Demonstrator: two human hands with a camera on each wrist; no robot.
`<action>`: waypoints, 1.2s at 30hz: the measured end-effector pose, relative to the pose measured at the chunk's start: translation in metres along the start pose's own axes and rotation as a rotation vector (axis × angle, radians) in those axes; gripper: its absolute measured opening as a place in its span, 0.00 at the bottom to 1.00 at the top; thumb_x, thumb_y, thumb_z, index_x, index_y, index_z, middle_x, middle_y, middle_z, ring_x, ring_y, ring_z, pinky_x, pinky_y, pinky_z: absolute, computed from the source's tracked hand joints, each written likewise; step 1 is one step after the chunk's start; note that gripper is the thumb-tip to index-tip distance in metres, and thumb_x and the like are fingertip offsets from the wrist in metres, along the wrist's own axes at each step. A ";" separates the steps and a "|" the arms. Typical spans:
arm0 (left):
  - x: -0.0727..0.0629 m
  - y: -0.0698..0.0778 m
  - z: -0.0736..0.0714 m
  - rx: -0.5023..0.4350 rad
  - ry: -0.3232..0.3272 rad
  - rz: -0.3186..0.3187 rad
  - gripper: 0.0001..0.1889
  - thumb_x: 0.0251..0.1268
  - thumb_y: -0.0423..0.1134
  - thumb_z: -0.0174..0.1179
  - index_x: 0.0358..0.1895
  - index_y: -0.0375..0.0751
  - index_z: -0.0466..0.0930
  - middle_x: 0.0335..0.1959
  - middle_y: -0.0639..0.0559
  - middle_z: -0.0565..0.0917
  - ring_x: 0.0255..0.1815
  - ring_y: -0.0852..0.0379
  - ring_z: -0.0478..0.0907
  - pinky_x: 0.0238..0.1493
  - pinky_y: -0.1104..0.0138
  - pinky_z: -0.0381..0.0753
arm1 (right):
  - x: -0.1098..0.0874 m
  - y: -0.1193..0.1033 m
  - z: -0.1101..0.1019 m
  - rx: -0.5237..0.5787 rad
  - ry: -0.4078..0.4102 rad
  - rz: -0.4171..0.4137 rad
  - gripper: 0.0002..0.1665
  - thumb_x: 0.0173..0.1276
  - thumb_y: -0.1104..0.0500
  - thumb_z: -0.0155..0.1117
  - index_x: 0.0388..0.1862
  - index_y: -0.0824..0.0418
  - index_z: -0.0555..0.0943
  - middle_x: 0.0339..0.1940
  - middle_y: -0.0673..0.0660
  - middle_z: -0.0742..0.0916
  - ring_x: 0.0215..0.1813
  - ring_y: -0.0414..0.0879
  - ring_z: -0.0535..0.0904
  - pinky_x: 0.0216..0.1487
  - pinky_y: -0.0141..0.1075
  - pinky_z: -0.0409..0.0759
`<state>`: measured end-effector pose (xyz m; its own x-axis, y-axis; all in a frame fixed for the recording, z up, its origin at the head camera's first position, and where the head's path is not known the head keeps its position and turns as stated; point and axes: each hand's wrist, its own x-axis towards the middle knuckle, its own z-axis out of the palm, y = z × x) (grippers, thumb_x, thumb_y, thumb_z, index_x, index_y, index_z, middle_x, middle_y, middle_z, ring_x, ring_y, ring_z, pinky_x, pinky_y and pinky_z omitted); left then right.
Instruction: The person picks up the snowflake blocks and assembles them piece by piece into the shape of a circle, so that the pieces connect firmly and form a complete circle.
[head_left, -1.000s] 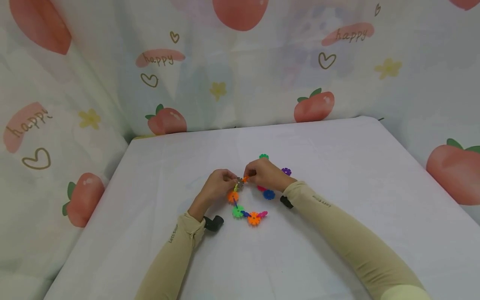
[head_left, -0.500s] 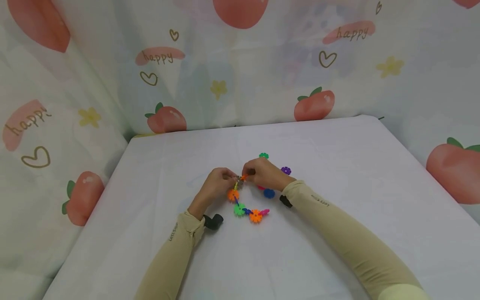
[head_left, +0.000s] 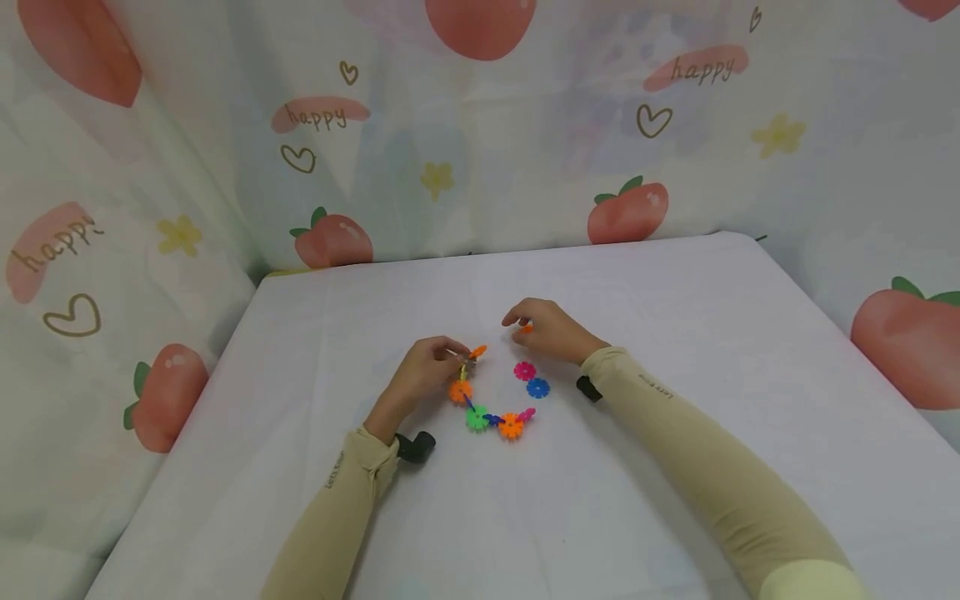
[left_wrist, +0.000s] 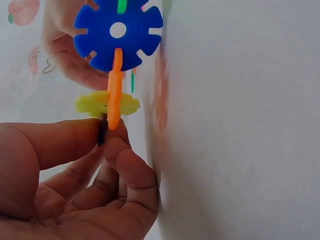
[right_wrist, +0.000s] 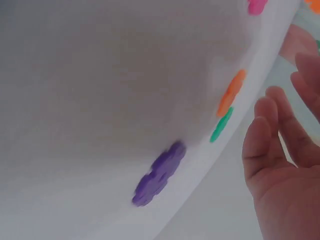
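Observation:
A curved chain of notched snowflake discs hangs from my left hand (head_left: 420, 375), low over the white table. Thumb and fingers pinch a dark greyish disc (left_wrist: 102, 131) near its upper end. An orange disc (head_left: 478, 352) sticks up past the fingertips. Further along come a yellow disc (left_wrist: 86, 104), an orange disc (head_left: 461, 392), a green disc (head_left: 477, 418), another orange disc and a pink one. My right hand (head_left: 557, 331) hovers with its fingers apart and nothing in them. Beneath it lies a loose orange disc (right_wrist: 231, 93), beside a green disc (right_wrist: 221, 125).
Loose pink (head_left: 524, 371) and blue (head_left: 537, 388) discs lie flat right of the chain. A purple disc (right_wrist: 159, 175) shows in the right wrist view, but my right hand hides it from the head view. Printed cloth (head_left: 510, 150) hangs behind the table.
My right hand has let go of the orange disc at the chain's end and moved away to the back right, its fingers spreading. The left hand has shifted slightly left with the chain.

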<state>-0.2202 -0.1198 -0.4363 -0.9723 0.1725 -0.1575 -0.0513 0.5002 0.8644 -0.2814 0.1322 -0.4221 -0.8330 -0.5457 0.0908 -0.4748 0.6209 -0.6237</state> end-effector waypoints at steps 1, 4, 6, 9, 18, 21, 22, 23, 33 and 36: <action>-0.001 0.000 -0.001 0.002 -0.001 0.000 0.09 0.80 0.36 0.63 0.55 0.40 0.88 0.41 0.48 0.87 0.38 0.51 0.79 0.40 0.65 0.78 | 0.001 0.003 -0.001 -0.013 0.003 0.003 0.15 0.74 0.70 0.68 0.58 0.70 0.87 0.56 0.63 0.88 0.59 0.60 0.80 0.63 0.52 0.79; -0.002 -0.002 -0.005 -0.004 -0.009 -0.002 0.09 0.79 0.35 0.63 0.54 0.38 0.87 0.40 0.47 0.86 0.37 0.52 0.78 0.39 0.66 0.78 | 0.003 0.010 -0.005 -0.051 0.006 0.008 0.17 0.74 0.70 0.67 0.59 0.71 0.86 0.59 0.66 0.87 0.65 0.63 0.78 0.68 0.55 0.76; -0.003 -0.003 -0.007 -0.007 -0.015 0.000 0.09 0.79 0.35 0.64 0.54 0.38 0.87 0.39 0.48 0.86 0.36 0.52 0.77 0.38 0.66 0.78 | 0.004 0.014 -0.007 -0.061 0.001 0.019 0.18 0.74 0.70 0.66 0.62 0.71 0.85 0.62 0.68 0.86 0.69 0.65 0.76 0.70 0.56 0.75; -0.005 -0.005 -0.009 -0.004 -0.020 0.002 0.09 0.78 0.35 0.65 0.54 0.39 0.88 0.37 0.48 0.85 0.34 0.53 0.76 0.36 0.66 0.77 | 0.003 0.017 -0.009 -0.053 -0.030 0.051 0.22 0.76 0.71 0.63 0.67 0.72 0.82 0.69 0.70 0.82 0.75 0.67 0.72 0.73 0.56 0.72; -0.009 -0.006 -0.014 0.006 -0.019 -0.012 0.09 0.78 0.34 0.63 0.54 0.40 0.88 0.41 0.48 0.86 0.37 0.52 0.76 0.37 0.66 0.78 | 0.005 0.027 -0.010 -0.154 -0.078 0.071 0.24 0.75 0.74 0.56 0.67 0.71 0.82 0.70 0.69 0.82 0.75 0.70 0.70 0.75 0.63 0.65; -0.009 -0.006 -0.015 0.006 -0.025 -0.019 0.09 0.78 0.34 0.63 0.55 0.40 0.88 0.42 0.48 0.86 0.39 0.51 0.77 0.38 0.66 0.78 | 0.007 0.030 -0.010 -0.202 -0.066 0.077 0.23 0.74 0.76 0.56 0.64 0.71 0.84 0.66 0.69 0.83 0.71 0.70 0.71 0.74 0.61 0.69; -0.010 -0.006 -0.015 0.005 -0.028 -0.020 0.09 0.78 0.34 0.63 0.55 0.40 0.88 0.42 0.48 0.86 0.40 0.51 0.77 0.38 0.66 0.78 | 0.007 0.031 -0.010 -0.217 -0.062 0.079 0.22 0.73 0.77 0.56 0.63 0.71 0.85 0.65 0.69 0.83 0.70 0.70 0.72 0.73 0.60 0.70; -0.010 -0.006 -0.016 0.004 -0.031 -0.020 0.09 0.78 0.34 0.63 0.55 0.40 0.88 0.42 0.48 0.86 0.40 0.51 0.77 0.38 0.66 0.78 | 0.007 0.032 -0.011 -0.218 -0.061 0.089 0.22 0.72 0.77 0.56 0.62 0.71 0.85 0.64 0.69 0.82 0.68 0.70 0.72 0.72 0.58 0.72; -0.010 -0.008 -0.017 -0.001 -0.048 0.004 0.09 0.78 0.33 0.62 0.54 0.39 0.88 0.44 0.49 0.87 0.42 0.52 0.78 0.39 0.65 0.77 | 0.005 0.035 -0.017 -0.175 -0.044 0.255 0.16 0.74 0.69 0.66 0.59 0.71 0.84 0.54 0.69 0.79 0.60 0.63 0.73 0.64 0.52 0.80; -0.010 -0.007 -0.018 -0.005 -0.049 -0.002 0.09 0.78 0.33 0.62 0.55 0.39 0.88 0.44 0.48 0.87 0.42 0.51 0.78 0.40 0.65 0.77 | 0.004 0.036 -0.019 -0.160 -0.028 0.260 0.14 0.73 0.68 0.67 0.55 0.72 0.84 0.51 0.69 0.80 0.56 0.62 0.75 0.62 0.51 0.80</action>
<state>-0.2137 -0.1402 -0.4325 -0.9600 0.2128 -0.1822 -0.0545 0.4960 0.8666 -0.3072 0.1637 -0.4294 -0.9254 -0.3708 -0.0790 -0.2870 0.8213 -0.4931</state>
